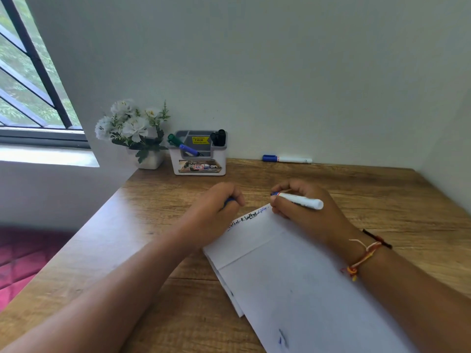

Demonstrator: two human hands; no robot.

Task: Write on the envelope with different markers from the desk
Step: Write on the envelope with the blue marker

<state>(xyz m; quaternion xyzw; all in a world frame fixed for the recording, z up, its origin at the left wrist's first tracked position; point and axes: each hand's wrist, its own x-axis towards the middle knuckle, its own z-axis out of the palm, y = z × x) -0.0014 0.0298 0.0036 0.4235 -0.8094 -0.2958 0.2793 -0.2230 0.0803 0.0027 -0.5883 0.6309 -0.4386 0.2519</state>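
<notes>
While the right hand (303,202) grips a white marker (299,200) with its tip at the far corner of the envelope (293,276), the left hand (216,212) is closed around a blue cap (229,200) and rests its heel on the envelope's left edge. The envelope lies tilted on the wooden desk (158,200), running from centre toward five o'clock, with a line of scribbled writing (248,217) along its far edge (too small to read). At twelve o'clock a pen holder (198,159) stands against the wall with green, blue and black markers in it. A flower pot (150,156) sits just beside it at eleven o'clock. Another blue-capped marker (286,159) lies at one o'clock.
</notes>
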